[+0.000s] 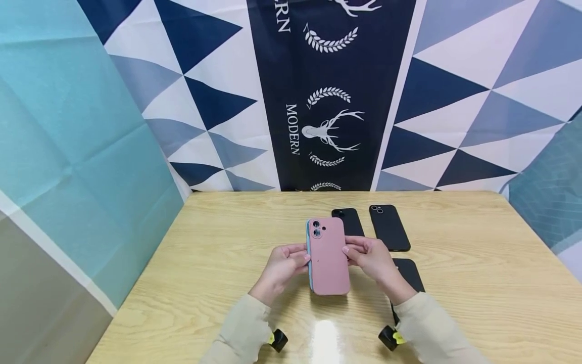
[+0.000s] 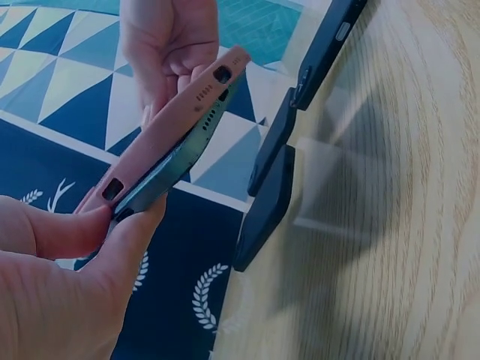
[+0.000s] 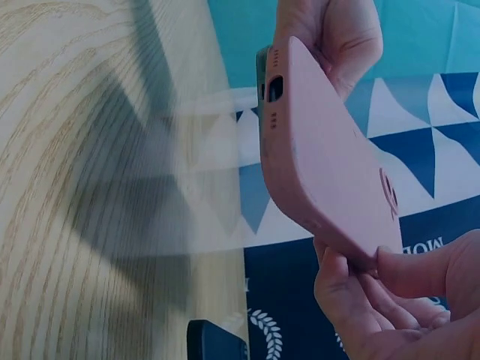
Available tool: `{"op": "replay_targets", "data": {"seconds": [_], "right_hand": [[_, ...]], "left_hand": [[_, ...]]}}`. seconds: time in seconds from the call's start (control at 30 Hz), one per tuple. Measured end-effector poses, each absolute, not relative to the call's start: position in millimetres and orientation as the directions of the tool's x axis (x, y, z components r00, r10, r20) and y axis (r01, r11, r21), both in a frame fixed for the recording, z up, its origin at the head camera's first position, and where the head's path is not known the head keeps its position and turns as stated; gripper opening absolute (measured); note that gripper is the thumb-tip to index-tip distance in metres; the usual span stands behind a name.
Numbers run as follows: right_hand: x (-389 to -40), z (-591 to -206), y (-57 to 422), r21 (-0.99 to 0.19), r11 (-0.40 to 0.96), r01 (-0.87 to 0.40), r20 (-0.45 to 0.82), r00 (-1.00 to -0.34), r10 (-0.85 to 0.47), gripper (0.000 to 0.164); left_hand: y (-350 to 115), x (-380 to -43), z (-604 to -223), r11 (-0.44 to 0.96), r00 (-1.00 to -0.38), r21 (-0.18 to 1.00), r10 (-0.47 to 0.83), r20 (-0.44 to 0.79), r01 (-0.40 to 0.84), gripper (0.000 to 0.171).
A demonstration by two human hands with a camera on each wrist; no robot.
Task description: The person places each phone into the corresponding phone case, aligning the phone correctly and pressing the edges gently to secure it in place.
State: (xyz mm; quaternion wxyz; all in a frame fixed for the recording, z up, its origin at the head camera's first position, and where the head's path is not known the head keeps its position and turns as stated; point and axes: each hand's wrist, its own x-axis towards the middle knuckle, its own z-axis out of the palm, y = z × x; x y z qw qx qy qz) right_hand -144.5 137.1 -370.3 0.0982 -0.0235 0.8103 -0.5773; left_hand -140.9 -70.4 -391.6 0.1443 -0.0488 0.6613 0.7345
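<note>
Both hands hold a pink phone case [image 1: 328,265] above the table, its camera cutouts facing up at the top left. Behind it lies a teal phone case [image 2: 174,166], seen as a thin strip along the left edge in the head view. A narrow dark gap parts the two in the left wrist view. My left hand [image 1: 283,265] pinches the left edges of both between thumb and fingers. On the opposite side, my right hand [image 1: 375,259] grips the pink case's edge, thumb on its back and fingers underneath.
Behind and right of the hands, a black phone case [image 1: 390,228] and another dark one [image 1: 349,221] lie on the wooden table [image 1: 218,242]. A third dark case [image 1: 410,273] is partly hidden by the right forearm. A patterned cloth [image 1: 332,167] hangs along the far edge.
</note>
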Motion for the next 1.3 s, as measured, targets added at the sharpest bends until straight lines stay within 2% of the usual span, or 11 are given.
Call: {"op": "replay_targets", "data": {"seconds": [0.13, 0.27, 0.6, 1.0, 1.17, 1.3], "right_hand": [[-143.2, -368.9, 133.7, -0.924, 0.373, 0.085, -0.135, -0.985, -0.109, 0.037], [-143.4, -369.3, 133.3, -0.917, 0.390, 0.082, -0.129, -0.987, -0.097, 0.037], [-142.6, -368.6, 134.9, -0.921, 0.386, 0.058, -0.094, -0.993, -0.076, 0.035], [-140.7, -363.6, 138.4, -0.938, 0.343, 0.051, -0.086, -0.992, -0.088, 0.035], [-140.3, -364.3, 142.6, -0.952, 0.296, 0.073, -0.124, -0.980, -0.157, 0.041], [-138.2, -368.2, 149.6, -0.970, 0.218, 0.105, -0.182, -0.909, -0.374, 0.051]], "left_hand": [[-68.3, -139.4, -391.7, -0.113, -0.955, 0.957, 0.163, -0.246, -0.266, 0.035], [-65.1, -136.9, -388.1, -0.105, -0.960, 0.959, 0.126, -0.249, -0.262, 0.031], [-56.1, -129.9, -378.0, -0.055, -0.984, 0.984, 0.068, -0.164, -0.168, 0.038], [-55.7, -128.6, -376.3, -0.079, -0.980, 0.978, 0.051, -0.191, -0.195, 0.036], [-59.2, -129.9, -374.3, -0.114, -0.974, 0.968, 0.053, -0.218, -0.223, 0.038], [-62.2, -132.4, -371.9, -0.145, -0.972, 0.961, 0.048, -0.232, -0.236, 0.039]]}}
